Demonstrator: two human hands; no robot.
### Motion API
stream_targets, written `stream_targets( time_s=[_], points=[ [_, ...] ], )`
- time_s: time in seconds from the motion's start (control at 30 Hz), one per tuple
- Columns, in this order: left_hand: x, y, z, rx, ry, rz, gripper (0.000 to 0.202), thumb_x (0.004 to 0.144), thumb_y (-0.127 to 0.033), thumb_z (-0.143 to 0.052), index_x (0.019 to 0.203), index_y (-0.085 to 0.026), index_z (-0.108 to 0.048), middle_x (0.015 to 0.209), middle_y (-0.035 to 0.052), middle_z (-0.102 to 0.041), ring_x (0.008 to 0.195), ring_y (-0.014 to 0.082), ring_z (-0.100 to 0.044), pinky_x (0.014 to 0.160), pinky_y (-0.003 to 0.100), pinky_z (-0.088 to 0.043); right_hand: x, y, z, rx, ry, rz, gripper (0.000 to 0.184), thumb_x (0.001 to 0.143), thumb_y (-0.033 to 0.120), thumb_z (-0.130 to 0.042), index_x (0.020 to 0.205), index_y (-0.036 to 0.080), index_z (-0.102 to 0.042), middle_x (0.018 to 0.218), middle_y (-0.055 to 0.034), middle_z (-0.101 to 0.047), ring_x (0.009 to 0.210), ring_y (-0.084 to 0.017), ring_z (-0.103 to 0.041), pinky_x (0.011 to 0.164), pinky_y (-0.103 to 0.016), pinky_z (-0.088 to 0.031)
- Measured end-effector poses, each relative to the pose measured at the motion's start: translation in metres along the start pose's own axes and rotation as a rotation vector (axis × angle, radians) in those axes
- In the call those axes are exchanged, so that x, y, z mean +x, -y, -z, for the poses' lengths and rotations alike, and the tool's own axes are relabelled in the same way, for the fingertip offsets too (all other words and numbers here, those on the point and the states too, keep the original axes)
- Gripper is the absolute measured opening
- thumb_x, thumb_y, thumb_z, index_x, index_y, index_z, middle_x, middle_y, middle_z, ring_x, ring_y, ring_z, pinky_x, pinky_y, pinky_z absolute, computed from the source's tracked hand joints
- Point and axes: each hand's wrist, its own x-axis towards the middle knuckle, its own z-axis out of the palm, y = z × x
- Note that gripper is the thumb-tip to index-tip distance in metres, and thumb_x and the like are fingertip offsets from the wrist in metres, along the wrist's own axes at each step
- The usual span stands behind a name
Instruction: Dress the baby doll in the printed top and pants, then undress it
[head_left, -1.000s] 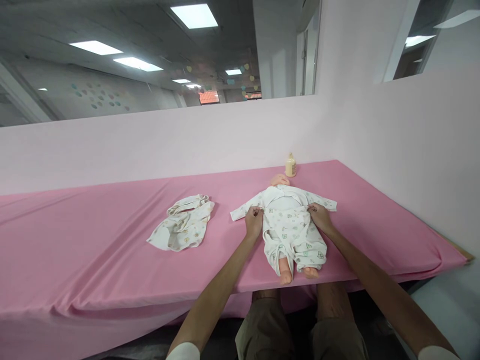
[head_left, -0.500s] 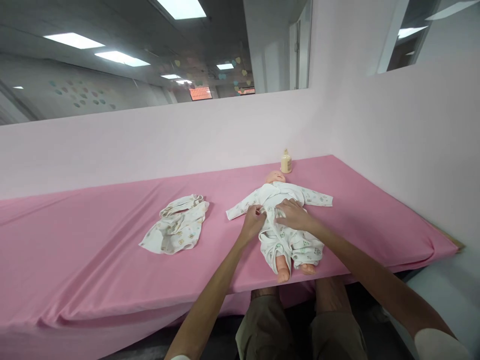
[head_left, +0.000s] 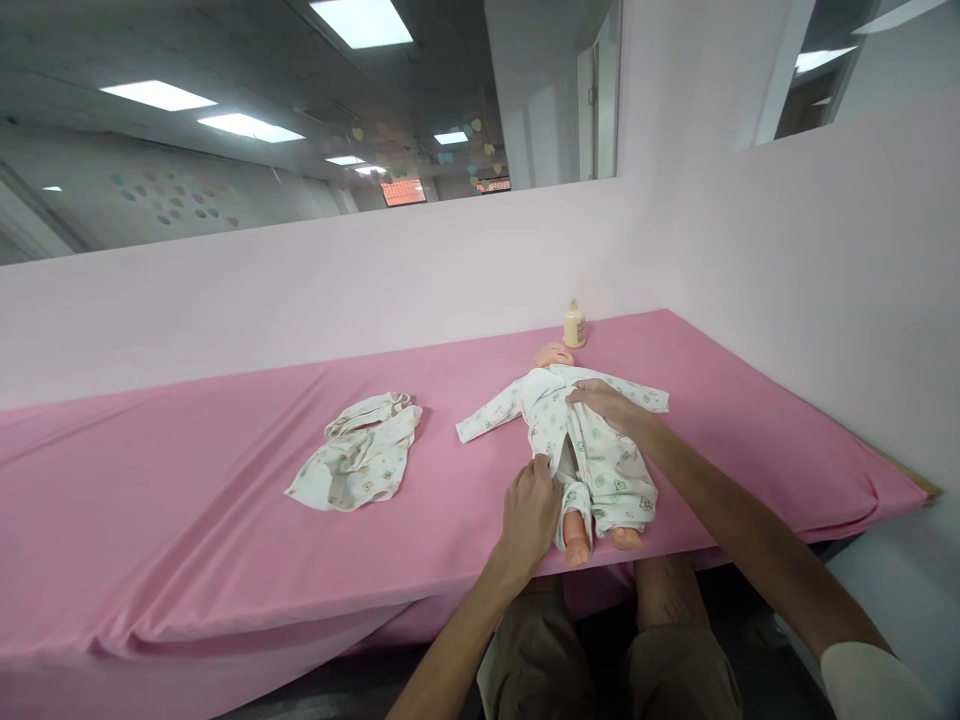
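Left hand [head_left: 531,512]: fingers drawn narrow, edge of the printed suit [head_left: 615,465] held beside the doll's leg. Right hand [head_left: 606,402]: fingertips laid on the suit's upper front, farther up than the left hand; whether cloth is pinched there cannot be told. The doll [head_left: 553,354] is laid on its back beneath and beyond both hands, bare feet seen right of the left hand. Past the right hand, a bottle [head_left: 574,328] is placed near the doll's head. Well left of both hands, a second garment [head_left: 371,462] is laid crumpled on the pink cloth [head_left: 225,500]
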Motion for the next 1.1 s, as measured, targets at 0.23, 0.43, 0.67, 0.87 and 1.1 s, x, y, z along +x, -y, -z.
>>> stream_targets(
  time_s=[0.23, 0.43, 0.67, 0.87, 1.1],
  points=[
    [0.005, -0.01, 0.03, 0.002, -0.174, -0.23, 0.027, 0.088, -0.011, -0.039, 0.111, -0.019, -0.051, 0.096, 0.0078, -0.06, 0.091, 0.0236, -0.056, 0.074, 0.035, -0.045, 0.006, -0.01, 0.018, 0.262, 0.023, -0.182, 0.016, 0.064, 0.026, -0.066, 0.068, 0.02, -0.052, 0.061, 0.0014, -0.057, 0.054, -0.012, -0.05, 0.051, -0.024, -0.039],
    [0.009, -0.012, 0.018, -0.128, -0.147, -0.323, 0.035, 0.084, -0.002, -0.039, 0.111, -0.019, -0.053, 0.101, 0.0071, -0.057, 0.094, 0.0206, -0.056, 0.079, 0.034, -0.049, 0.002, -0.022, 0.025, 0.097, -0.018, -0.184, 0.015, 0.067, 0.026, -0.064, 0.079, 0.018, -0.062, 0.068, 0.0008, -0.062, 0.061, -0.014, -0.056, 0.054, -0.023, -0.041],
    [-0.012, -0.008, 0.004, -0.266, -0.166, -0.179, 0.026, 0.094, -0.026, -0.046, 0.119, -0.021, -0.05, 0.114, 0.0095, -0.05, 0.11, 0.023, -0.051, 0.093, 0.039, -0.046, 0.001, -0.029, 0.027, -0.088, -0.104, -0.079, 0.022, 0.07, 0.034, -0.062, 0.084, 0.017, -0.065, 0.068, 0.0033, -0.058, 0.058, -0.011, -0.046, 0.054, -0.023, -0.033],
    [-0.066, 0.008, -0.008, -0.365, -0.02, -0.003, 0.049, 0.089, -0.044, -0.055, 0.132, -0.023, -0.044, 0.13, 0.0116, -0.048, 0.122, 0.0262, -0.047, 0.1, 0.042, -0.042, 0.006, -0.032, 0.017, -0.242, -0.176, 0.065, 0.02, 0.076, 0.035, -0.052, 0.079, 0.018, -0.062, 0.073, 0.0007, -0.061, 0.066, -0.014, -0.052, 0.062, -0.025, -0.038],
    [-0.065, 0.027, -0.025, -0.423, -0.025, 0.1, 0.046, 0.088, -0.016, -0.041, 0.134, -0.018, -0.042, 0.126, 0.0131, -0.056, 0.116, 0.0247, -0.052, 0.098, 0.042, -0.043, 0.026, -0.033, -0.002, -0.345, -0.337, 0.108, 0.017, 0.082, 0.028, -0.044, 0.082, 0.019, -0.059, 0.092, -0.0024, -0.067, 0.089, -0.018, -0.059, 0.079, -0.028, -0.042]
  ],
)
